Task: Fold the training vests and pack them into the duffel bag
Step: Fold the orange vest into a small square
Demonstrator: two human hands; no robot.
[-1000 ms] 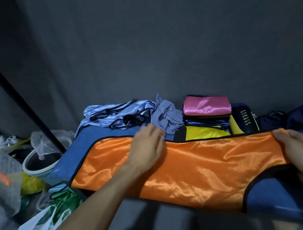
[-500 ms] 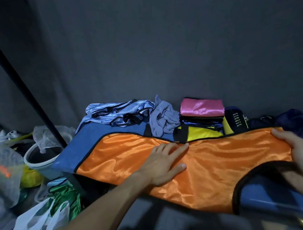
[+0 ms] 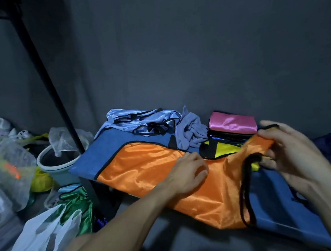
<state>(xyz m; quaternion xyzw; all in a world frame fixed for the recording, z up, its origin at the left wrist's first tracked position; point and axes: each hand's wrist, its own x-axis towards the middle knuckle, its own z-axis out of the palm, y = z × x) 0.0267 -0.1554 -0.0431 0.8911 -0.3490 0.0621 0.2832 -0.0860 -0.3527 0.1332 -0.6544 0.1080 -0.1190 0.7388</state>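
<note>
Pinching the orange vest (image 3: 144, 166) at its three-o'clock end, the right hand (image 3: 289, 151) lifts it; the left hand (image 3: 186, 173) presses flat, fingers loosely curled, at centre.

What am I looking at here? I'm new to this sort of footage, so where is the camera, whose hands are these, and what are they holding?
There is no machine here: a person wears a wide-angle camera on the head, looking forward and down, so the two bare arms are their own. The left hand rests on a shiny orange vest, pressing it down. The right hand grips the vest's right end, lifted off the surface. The vest lies across a blue duffel bag. Behind it sit a crumpled light blue vest and a folded pink vest on top of a stack. At the left are a pale bucket, a green vest and plastic bags.
</note>
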